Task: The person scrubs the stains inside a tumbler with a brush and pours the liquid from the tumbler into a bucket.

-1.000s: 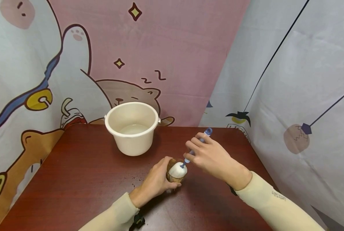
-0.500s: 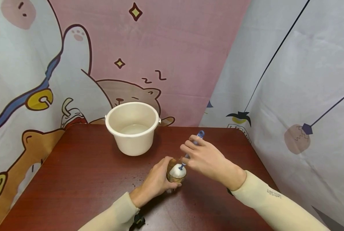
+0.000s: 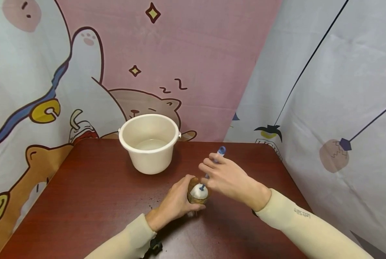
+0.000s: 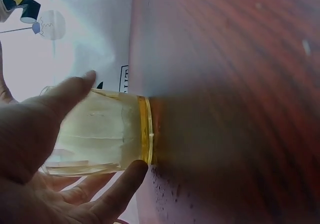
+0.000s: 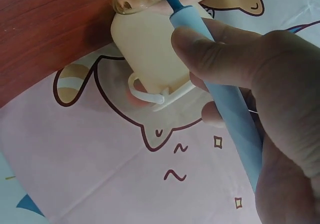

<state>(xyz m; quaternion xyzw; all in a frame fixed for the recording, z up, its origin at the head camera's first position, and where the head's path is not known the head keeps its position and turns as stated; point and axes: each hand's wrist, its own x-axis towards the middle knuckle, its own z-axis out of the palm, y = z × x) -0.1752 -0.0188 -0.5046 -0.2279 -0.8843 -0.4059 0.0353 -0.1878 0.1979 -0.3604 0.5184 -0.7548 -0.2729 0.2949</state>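
Note:
My left hand (image 3: 176,199) grips an amber glass cup (image 4: 97,134), fingers and thumb around its side. The cup's mouth faces up and its thick base is at or close to the tabletop. Inside the mouth sits the white, rounded sponge head (image 3: 199,192) of a cup brush, whose lower part shows pale through the glass. With my right hand (image 3: 230,180) I hold the brush by its blue handle (image 5: 232,121), thumb and fingers pinching it above the cup. The handle leans up and away to the right, its looped end (image 3: 222,149) showing past my knuckles.
Behind the cup, to the left, a cream bucket (image 3: 152,160) stands on the dark red table (image 3: 99,201). Small dark specks or drops (image 4: 172,189) lie beside the cup. A cartoon-printed cloth (image 3: 209,72) hangs along the table's back and sides.
My right hand has shifted left and slightly down with the brush. Its sponge head sits a little lower in the cup. The left hand and cup have hardly moved.

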